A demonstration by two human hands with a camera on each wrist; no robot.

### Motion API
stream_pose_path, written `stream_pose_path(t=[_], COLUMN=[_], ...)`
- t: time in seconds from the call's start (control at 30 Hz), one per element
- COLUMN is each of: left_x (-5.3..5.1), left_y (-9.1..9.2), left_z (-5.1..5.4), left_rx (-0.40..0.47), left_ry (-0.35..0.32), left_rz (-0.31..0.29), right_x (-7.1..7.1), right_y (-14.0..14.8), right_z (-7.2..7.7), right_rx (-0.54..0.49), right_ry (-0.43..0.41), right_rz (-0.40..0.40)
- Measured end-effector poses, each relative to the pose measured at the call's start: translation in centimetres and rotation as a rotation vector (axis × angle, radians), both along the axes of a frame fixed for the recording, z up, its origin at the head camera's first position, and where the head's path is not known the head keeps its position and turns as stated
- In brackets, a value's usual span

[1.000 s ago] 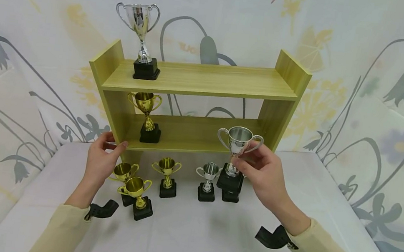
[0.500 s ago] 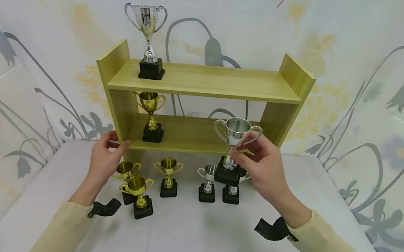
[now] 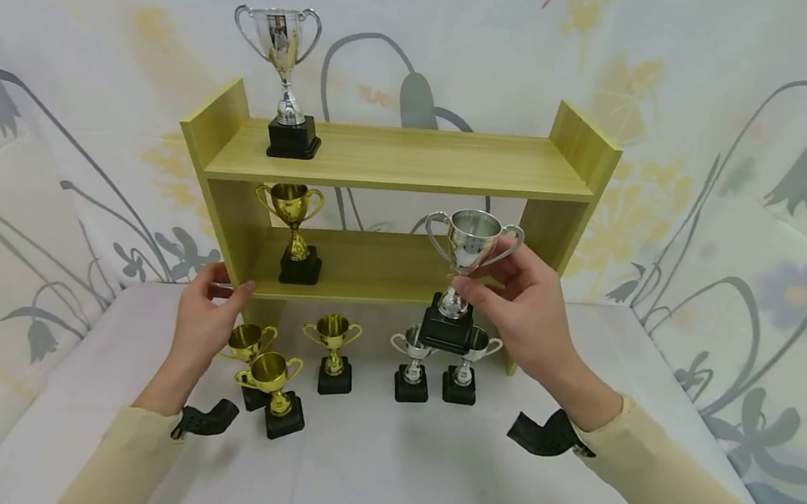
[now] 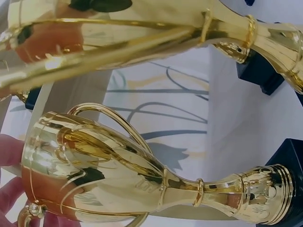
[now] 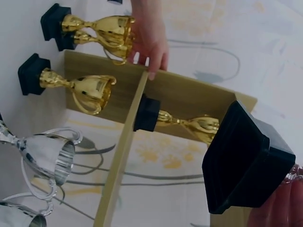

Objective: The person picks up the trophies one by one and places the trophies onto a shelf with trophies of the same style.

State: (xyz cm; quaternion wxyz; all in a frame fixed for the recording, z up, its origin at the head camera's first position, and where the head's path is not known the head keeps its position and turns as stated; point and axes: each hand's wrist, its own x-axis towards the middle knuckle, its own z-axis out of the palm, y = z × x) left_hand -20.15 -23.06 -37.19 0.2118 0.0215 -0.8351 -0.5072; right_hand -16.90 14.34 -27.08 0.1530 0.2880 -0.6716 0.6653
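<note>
My right hand (image 3: 528, 313) pinches a silver trophy (image 3: 470, 243) by its stem, upright in front of the middle shelf's right part; its black base (image 5: 248, 163) looms large in the right wrist view. My left hand (image 3: 201, 328) grips the left side of the wooden shelf (image 3: 387, 263) at the middle board's corner. On the middle board's left stands a gold trophy (image 3: 291, 206); a larger silver trophy (image 3: 278, 39) stands on the top board's left. In the left wrist view, a gold trophy (image 4: 104, 165) is close to the fingers (image 4: 10, 189).
Gold trophies stand on the white table (image 3: 360, 482) at the shelf's lower left, one of them (image 3: 334, 334) nearer the middle. Two small silver trophies, the left one (image 3: 412, 383) and right one (image 3: 459, 385), stand below the held trophy. A patterned cloth (image 3: 715, 240) hangs behind.
My right hand has raised the silver trophy and moved it slightly left, uncovering more of the small silver trophy below. My left hand keeps its place on the shelf.
</note>
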Motion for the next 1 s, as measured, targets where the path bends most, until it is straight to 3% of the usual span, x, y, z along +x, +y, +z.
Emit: stream_pose_path(t=[0.57, 1.0], left_x=[0.0, -0.1], left_y=[-0.1, -0.2], left_z=[0.0, 0.3], left_rx=[0.008, 0.046], left_ry=[-0.027, -0.039], left_rz=[0.014, -0.044], right_x=[-1.1, -1.7], right_y=[-0.9, -1.3], right_z=[2.5, 4.5], right_rx=[-0.004, 0.006], right_ry=[0.052, 0.117], right_rz=[0.008, -0.014])
